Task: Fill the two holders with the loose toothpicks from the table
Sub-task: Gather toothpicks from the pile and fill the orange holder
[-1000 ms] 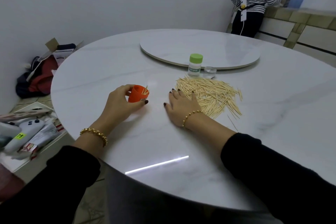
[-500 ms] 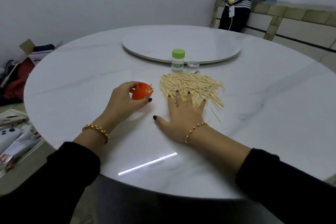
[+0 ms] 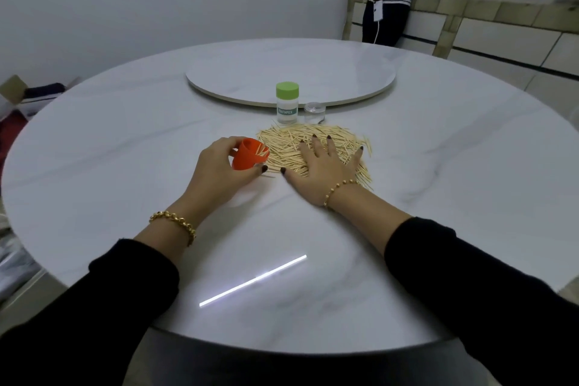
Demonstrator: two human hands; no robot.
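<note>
head view: your left hand (image 3: 219,166) grips the tilted orange plastic holder (image 3: 249,155) at the edge of the heap of pale wooden toothpicks (image 3: 282,142); your right hand (image 3: 322,163) lies flat, fingers spread, on it. gather a small aligned bunch, then feed it into the mouth

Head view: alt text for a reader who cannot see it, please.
A person's left hand grips a tilted orange holder at the edge of a pile of loose toothpicks, while the right hand lies flat on it, fingers spread. A green-capped holder and a small clear container stand behind the pile on a round white table.
</note>
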